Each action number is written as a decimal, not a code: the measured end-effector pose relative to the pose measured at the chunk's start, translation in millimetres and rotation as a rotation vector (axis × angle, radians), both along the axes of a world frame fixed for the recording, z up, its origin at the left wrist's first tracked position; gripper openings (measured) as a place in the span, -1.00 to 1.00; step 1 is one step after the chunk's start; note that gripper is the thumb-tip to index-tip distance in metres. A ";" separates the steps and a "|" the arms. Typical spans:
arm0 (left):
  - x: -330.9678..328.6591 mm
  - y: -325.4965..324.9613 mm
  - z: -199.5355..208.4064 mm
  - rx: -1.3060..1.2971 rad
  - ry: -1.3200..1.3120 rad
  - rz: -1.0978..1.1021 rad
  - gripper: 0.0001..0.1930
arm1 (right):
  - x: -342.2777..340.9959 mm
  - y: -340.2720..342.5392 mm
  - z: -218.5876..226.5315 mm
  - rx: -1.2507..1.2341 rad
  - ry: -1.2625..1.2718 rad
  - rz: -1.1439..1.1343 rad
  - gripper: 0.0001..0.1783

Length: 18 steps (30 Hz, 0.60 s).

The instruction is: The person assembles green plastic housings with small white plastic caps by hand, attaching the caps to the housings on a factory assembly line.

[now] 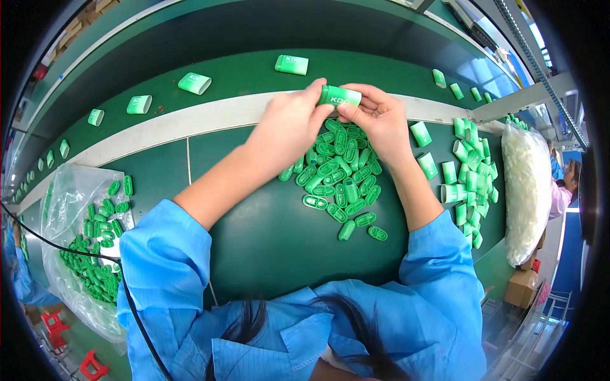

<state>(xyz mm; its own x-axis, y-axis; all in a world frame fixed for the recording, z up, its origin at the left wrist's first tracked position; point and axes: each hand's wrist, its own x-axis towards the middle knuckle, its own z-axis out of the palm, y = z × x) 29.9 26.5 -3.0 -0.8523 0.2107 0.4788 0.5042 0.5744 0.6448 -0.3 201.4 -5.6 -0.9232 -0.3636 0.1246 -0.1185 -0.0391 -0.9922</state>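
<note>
Between my two hands, above the white rail, is a green plastic sleeve [338, 96] that fades to a paler shade and bears white print. My left hand [293, 117] grips its left end with thumb and fingers. At its right end, my right hand [380, 117] pinches it between thumb and fingertips. Whether a second part sits inside the sleeve is hidden. Just below my hands lies a loose heap of small oval green caps [343, 168] on the dark green tabletop [273, 235]. More green sleeves [471, 171] are piled to the right of my right forearm.
Beyond the white rail [222, 117], similar sleeves [194, 83] stand spaced along a green belt [248, 73]. A clear plastic bag [60, 209] of green caps lies at left. A bulky bag of pale pieces [526, 190] stands at right. A black cable [130, 298] crosses my left sleeve.
</note>
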 end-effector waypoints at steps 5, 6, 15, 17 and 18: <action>12.3 10.5 0.2 -0.060 -0.041 0.078 -0.65 | 11.8 -11.4 1.4 -0.018 0.028 -0.074 -0.69; 12.2 13.1 0.5 -0.041 -0.009 0.100 -0.65 | 14.6 -15.9 3.5 -0.012 0.074 -0.121 -0.69; -49.2 -4.1 -1.0 0.093 -0.210 0.027 -0.67 | -25.6 9.5 9.2 0.344 0.222 -0.217 -0.61; -62.9 -7.3 3.4 -0.077 -0.266 0.044 -0.63 | -36.8 33.5 11.6 0.713 0.447 -0.376 -0.54; -68.3 -10.0 0.7 -0.075 -0.266 0.036 -0.63 | -37.2 46.5 18.6 0.757 0.419 -0.374 -0.60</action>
<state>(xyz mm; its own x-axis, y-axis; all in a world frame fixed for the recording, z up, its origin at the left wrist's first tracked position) -38.5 16.5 -2.3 -0.9535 0.2041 0.2217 0.3014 0.6400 0.7068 -37.5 247.8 13.0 -0.9299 -0.1732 0.3245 -0.3460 0.7112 -0.6119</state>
